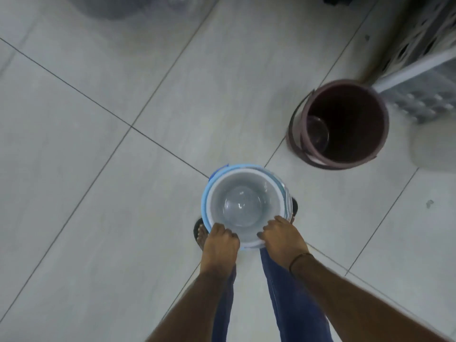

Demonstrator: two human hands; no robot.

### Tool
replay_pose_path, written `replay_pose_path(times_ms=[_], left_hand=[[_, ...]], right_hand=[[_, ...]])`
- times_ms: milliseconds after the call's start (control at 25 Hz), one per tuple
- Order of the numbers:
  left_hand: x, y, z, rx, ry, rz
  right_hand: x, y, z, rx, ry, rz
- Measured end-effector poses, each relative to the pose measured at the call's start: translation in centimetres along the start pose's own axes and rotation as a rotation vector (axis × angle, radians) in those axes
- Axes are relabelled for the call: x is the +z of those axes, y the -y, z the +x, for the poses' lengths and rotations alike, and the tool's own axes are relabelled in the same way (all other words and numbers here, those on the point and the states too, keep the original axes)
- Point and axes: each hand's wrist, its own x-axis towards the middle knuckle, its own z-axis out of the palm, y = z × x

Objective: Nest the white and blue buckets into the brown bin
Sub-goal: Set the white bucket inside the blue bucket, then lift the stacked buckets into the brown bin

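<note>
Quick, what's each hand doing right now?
Left hand: closed on the near rim of the white bucket, nested in the blue bucket.
Right hand: closed on the same rim.

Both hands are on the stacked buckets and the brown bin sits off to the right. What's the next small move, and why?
Probably carry the stack right and forward until it is over the brown bin. The white bucket already sits inside the blue bucket, and the left hand and right hand both hold the near rim. The bin stands open on the floor, apart from the stack, with a clear object inside.
</note>
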Motion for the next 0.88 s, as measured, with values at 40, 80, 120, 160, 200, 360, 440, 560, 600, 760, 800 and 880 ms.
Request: replay_pose_path(times_ms=[40, 80, 120, 160, 200, 360, 440, 560, 600, 760, 800, 880], left_hand=[[0.9, 0.4, 0.7, 0.007, -0.026, -0.055], [1.0, 0.9, 1.3, 0.024, -0.097, -0.131], [0.5, 1.6, 2.0, 0.016, -0.206, -0.205], [-0.3, 2.5, 3.1, -0.024, -0.353, -0.262], [-1.1, 3.6, 4.4, -0.098, -0.481, -0.289], [-2.8, 8.2, 12.0, -0.270, -0.330, -0.462], [-2.4, 9.2, 14.8, -0.274, -0.148, -0.635], [-1.9, 9.8, 15.4, -0.235, -0.258, -0.612], [-2.5, 9.6, 14.7, -0.221, -0.311, -0.561], [-9.0, 7.0, 9.5, -0.225, -0.392, -0.619], [-11.1, 6.2, 8.2, -0.233, -0.390, -0.639], [-18.2, 4.4, 5.0, -0.220, -0.385, -0.660]], right_hand=[[0.9, 0.5, 0.3, 0.013, -0.056, 0.061], [1.2, 0.8, 0.4, 0.053, -0.149, 0.152], [1.3, 0.9, 0.3, 0.138, -0.264, 0.252], [1.2, 0.8, 0.3, 0.268, -0.394, 0.355], [1.2, 0.6, 0.5, 0.434, -0.493, 0.462], [2.4, -1.7, 4.7, 0.911, -0.538, 0.951], [3.8, -3.3, 6.7, 0.971, -0.406, 1.117], [5.4, -4.9, 7.3, 0.951, -0.336, 1.165], [5.2, -5.2, 6.6, 0.937, -0.366, 1.153], [-0.3, -6.2, 0.2, 0.947, -0.420, 1.206], [-2.3, -6.6, -1.6, 0.953, -0.420, 1.214], [-8.4, -8.3, -7.2, 0.943, -0.462, 1.204]])
